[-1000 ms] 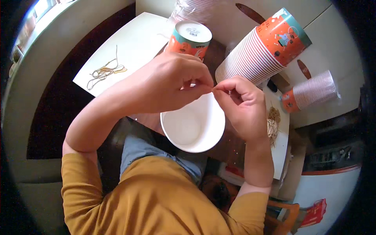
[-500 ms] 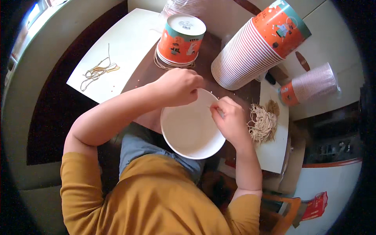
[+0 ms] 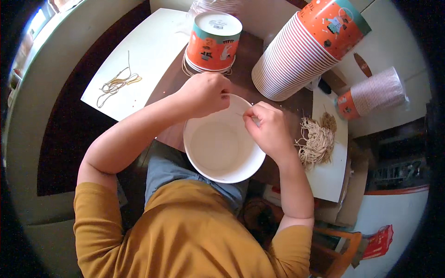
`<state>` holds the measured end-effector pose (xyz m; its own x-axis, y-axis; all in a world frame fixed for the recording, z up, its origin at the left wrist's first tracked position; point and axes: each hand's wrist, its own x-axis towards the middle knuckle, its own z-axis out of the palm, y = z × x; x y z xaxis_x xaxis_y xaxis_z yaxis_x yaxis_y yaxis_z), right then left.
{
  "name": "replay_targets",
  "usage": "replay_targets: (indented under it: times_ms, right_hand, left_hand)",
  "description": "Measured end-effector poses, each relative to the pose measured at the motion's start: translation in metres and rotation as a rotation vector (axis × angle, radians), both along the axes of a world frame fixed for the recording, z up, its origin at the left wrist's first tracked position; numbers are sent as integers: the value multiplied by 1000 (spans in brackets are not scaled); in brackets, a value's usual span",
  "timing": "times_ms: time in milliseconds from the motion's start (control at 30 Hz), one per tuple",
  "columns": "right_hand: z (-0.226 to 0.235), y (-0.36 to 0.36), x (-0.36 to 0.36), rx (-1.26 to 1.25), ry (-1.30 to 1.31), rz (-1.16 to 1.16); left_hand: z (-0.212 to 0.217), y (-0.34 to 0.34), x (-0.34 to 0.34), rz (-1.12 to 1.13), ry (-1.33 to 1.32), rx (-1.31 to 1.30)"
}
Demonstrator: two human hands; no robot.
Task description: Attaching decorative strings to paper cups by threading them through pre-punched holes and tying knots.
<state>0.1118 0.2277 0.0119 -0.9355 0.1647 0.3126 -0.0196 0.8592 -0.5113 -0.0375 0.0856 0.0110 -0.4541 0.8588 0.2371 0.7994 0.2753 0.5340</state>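
Paper bowl (image 3: 218, 146), white inside and open side up, lay in the person's lap at the near edge of the table (image 3: 255, 55). Half a second before, it had sat a little lower and more to the left in the view, and both hands were apart over its rim; one second before, the hands had been raised together above it, hiding most of its far side. Now they had come down to the far rim of the bowl.

The left hand (image 3: 204, 95) was curled almost shut, its fingertips pinched at the bowl's far rim. The right hand (image 3: 266, 127) was likewise nearly closed, thumb and forefinger pinched on a thin string (image 3: 241, 114) that ran across the bowl's rim toward the left hand. Whether the left hand gripped the string or the rim itself could not be told.

Beyond the bowl stood an upturned orange cup (image 3: 214, 41) on the dark table. Right of the bowl and farther off leaned a tall stack of cups (image 3: 296, 60), with a smaller wrapped stack (image 3: 375, 92) beyond it. Just right of the bowl, past the right hand, lay a bundle of pale strings (image 3: 317, 141) on a white sheet (image 3: 329, 178). Left of the bowl and farther away, a few loose strings (image 3: 116, 84) lay on another white sheet (image 3: 153, 51).
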Motion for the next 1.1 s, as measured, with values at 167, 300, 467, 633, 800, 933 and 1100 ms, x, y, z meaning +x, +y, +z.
replay_targets:
  times_ms: [167, 300, 467, 633, 800, 933, 1100]
  right_hand:
    - [-2, 1, -2, 8, 23, 9]
    - [-5, 1, -3, 32, 63, 32]
    - [-5, 0, -4, 40, 57, 42]
    - [-5, -2, -5, 38, 53, 51]
    - [-7, -1, -6, 39, 62, 43]
    - [-8, -1, -4, 8, 60, 38]
    - [-8, -1, -4, 23, 61, 45]
  left_hand:
    - [-3, -3, -3, -90, -82, 106]
    - [-1, -7, 0, -55, -100, 108]
    - [0, -8, 4, 25, -142, 47]
    - [6, -5, 6, 68, 52, -126]
    - [6, -4, 6, 59, 43, -89]
    - [5, -5, 7, 88, -46, -60]
    - [3, -9, 3, 37, -202, 1]
